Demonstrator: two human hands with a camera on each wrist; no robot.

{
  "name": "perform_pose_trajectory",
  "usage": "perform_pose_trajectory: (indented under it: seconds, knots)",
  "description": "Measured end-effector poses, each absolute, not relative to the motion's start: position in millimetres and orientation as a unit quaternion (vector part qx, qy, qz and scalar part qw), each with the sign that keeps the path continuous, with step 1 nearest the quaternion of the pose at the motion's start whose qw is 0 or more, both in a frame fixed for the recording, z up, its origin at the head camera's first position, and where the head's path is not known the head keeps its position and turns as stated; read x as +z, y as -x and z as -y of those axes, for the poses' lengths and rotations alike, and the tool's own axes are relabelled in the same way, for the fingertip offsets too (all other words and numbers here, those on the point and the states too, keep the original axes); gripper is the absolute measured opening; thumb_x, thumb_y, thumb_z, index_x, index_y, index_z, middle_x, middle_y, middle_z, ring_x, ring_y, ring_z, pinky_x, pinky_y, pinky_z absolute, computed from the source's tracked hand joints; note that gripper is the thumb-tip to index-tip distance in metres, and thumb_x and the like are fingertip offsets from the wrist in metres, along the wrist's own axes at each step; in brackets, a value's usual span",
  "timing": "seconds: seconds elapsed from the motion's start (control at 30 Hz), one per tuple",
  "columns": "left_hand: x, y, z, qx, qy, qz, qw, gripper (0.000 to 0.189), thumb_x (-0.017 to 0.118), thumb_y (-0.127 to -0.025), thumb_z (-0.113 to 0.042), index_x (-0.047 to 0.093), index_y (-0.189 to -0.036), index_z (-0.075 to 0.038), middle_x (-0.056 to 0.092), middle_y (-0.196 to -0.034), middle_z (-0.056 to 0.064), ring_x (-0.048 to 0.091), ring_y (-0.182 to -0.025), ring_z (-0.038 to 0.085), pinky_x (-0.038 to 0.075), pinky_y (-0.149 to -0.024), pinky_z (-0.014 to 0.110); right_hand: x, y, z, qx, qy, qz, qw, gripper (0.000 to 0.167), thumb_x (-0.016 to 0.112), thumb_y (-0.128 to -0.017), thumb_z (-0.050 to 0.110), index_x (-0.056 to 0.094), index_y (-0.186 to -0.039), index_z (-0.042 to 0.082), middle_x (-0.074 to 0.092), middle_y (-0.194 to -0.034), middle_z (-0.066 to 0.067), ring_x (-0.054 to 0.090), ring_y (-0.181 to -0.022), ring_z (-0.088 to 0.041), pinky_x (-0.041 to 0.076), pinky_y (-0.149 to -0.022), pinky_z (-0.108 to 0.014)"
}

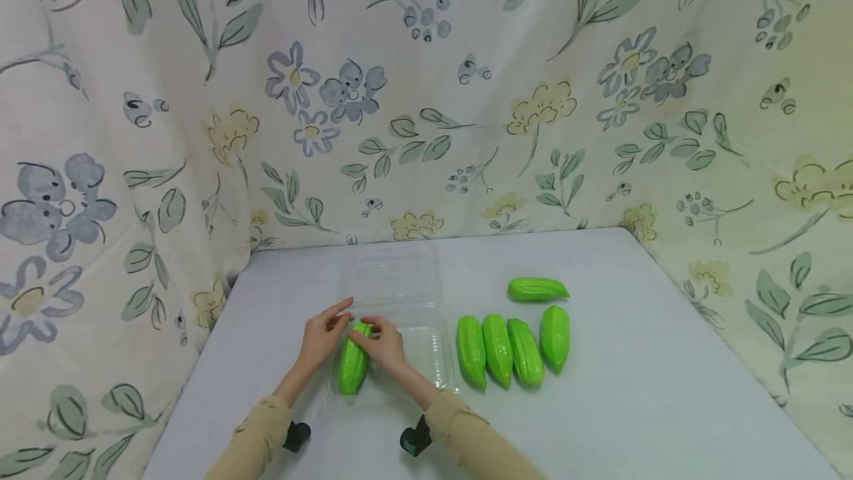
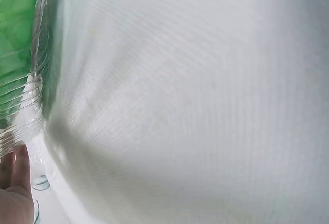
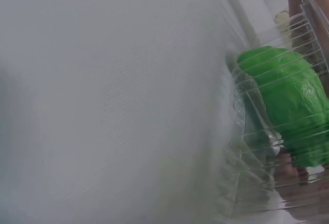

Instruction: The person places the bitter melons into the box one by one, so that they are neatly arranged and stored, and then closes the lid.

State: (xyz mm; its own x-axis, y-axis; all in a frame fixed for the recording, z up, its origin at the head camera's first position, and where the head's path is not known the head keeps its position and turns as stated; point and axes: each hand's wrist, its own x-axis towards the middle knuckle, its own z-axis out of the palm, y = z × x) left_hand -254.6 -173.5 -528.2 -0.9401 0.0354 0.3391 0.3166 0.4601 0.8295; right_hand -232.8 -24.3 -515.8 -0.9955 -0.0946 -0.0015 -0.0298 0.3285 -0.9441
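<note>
A green, bumpy bitter melon (image 1: 353, 370) lies lengthwise in the left side of a clear plastic clamshell box (image 1: 426, 358). My right hand (image 1: 385, 347) pinches its far end between thumb and fingers. Just left of that end, my left hand (image 1: 323, 333) is at the box's left side, its fingers loosely bent and holding nothing. Through the ribbed clear wall, the right wrist view shows the bitter melon (image 3: 288, 98) inside. The left wrist view catches part of the green bitter melon (image 2: 15, 34) behind the plastic, with fingers below it.
The box's open lid (image 1: 392, 276) lies flat behind it. To the right, several more bitter melons (image 1: 498, 350) lie side by side, and another bitter melon (image 1: 537, 289) lies crosswise behind them. A floral curtain (image 1: 413, 132) hangs along the far edge of the white table (image 1: 666, 391).
</note>
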Motion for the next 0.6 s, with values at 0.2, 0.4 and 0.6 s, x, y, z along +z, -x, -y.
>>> perform_pose_trajectory:
  seconds: [0.2, 0.4, 0.6]
  knots:
    - [-528.5, 254.8, 172.4, -0.504, 0.1, 0.846, 0.141, 0.033, 0.058, -0.092, -0.001, 0.062, -0.124, -0.002, 0.07, -0.105, 0.022, 0.069, -0.093, 0.033, 0.053, -0.076, 0.022, -519.4, 232.0, 25.6, -0.581, 0.049, -0.812, 0.029, 0.042, 0.069, -0.086, 0.028, 0.062, -0.119, 0.003, 0.065, -0.11, -0.015, 0.062, -0.092, -0.021, 0.052, -0.072, -0.029]
    - [-528.5, 255.6, 171.5, -0.51, 0.102, 0.842, 0.144, 0.031, 0.059, -0.092, -0.002, 0.062, -0.123, 0.001, 0.069, -0.104, 0.024, 0.069, -0.092, 0.035, 0.051, -0.073, 0.017, -518.5, 230.7, 25.6, -0.587, 0.058, -0.807, 0.025, 0.044, 0.069, -0.086, 0.026, 0.061, -0.122, 0.002, 0.065, -0.113, -0.018, 0.065, -0.095, -0.027, 0.055, -0.074, -0.031]
    - [-527.1, 255.3, 171.4, -0.509, 0.095, 0.844, 0.138, 0.032, 0.059, -0.092, -0.003, 0.062, -0.123, 0.0, 0.069, -0.106, 0.024, 0.069, -0.092, 0.034, 0.048, -0.068, 0.013, -515.1, 230.5, 22.2, -0.591, 0.052, -0.804, 0.04, 0.045, 0.069, -0.086, 0.026, 0.06, -0.123, 0.002, 0.064, -0.116, -0.019, 0.065, -0.1, -0.03, 0.055, -0.077, -0.032]
